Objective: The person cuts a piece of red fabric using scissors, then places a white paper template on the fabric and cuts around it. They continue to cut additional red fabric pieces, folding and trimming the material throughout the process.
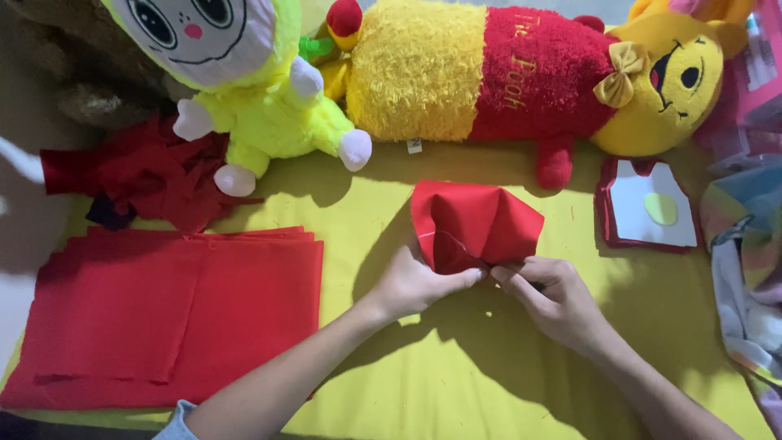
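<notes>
A folded piece of red felt stands up from the yellow surface near the middle. My left hand pinches its lower edge from the left, thumb and fingers closed on the fabric. My right hand grips the same lower corner from the right, fingertips almost touching those of the left. The felt fans out upward and away from both hands.
A stack of flat red felt sheets lies at the left, with crumpled red scraps behind it. A yellow-green plush toy and a long yellow-and-red plush bear lie along the back. A red-framed white panel sits right, striped cloth beyond.
</notes>
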